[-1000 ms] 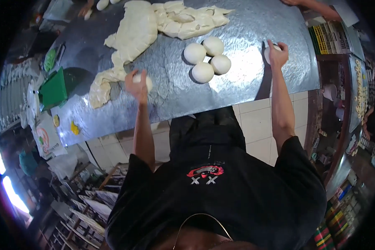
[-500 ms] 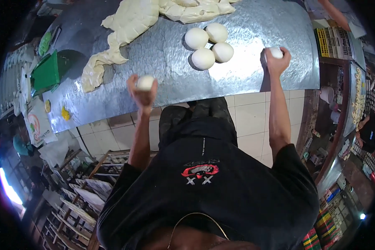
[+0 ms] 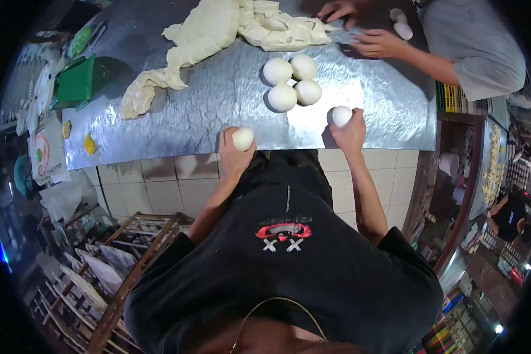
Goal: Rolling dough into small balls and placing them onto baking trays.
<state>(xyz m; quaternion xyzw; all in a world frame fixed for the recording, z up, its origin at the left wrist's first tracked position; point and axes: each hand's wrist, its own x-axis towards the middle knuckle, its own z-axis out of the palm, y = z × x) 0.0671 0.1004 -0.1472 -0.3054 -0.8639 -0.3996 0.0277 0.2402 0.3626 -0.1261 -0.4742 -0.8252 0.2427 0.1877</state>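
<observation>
My left hand (image 3: 236, 152) is wrapped round a pale dough ball (image 3: 242, 139) at the near edge of the metal table (image 3: 218, 106). Farther right, my right hand (image 3: 351, 133) is closed on another dough ball (image 3: 341, 116), its fingers curled about it on the shiny surface. Several smooth round dough balls (image 3: 282, 97) sit clustered beyond and between my hands. A large slab of soft dough (image 3: 203, 32) spreads over the far part of the table, with a ragged strip (image 3: 141, 97) trailing toward the left.
At the far right a co-worker's hands (image 3: 377, 44) touch the slab's end, with two small dough balls (image 3: 402, 30) near them. On the left stand a green container (image 3: 74, 82) and a yellow lump (image 3: 89, 144). Wooden racks (image 3: 124, 265) stand behind me on the left.
My left hand has moved right and nearer with its dough ball; my right hand has come left and nearer with its own. A co-worker's arms now reach in at the far right.
</observation>
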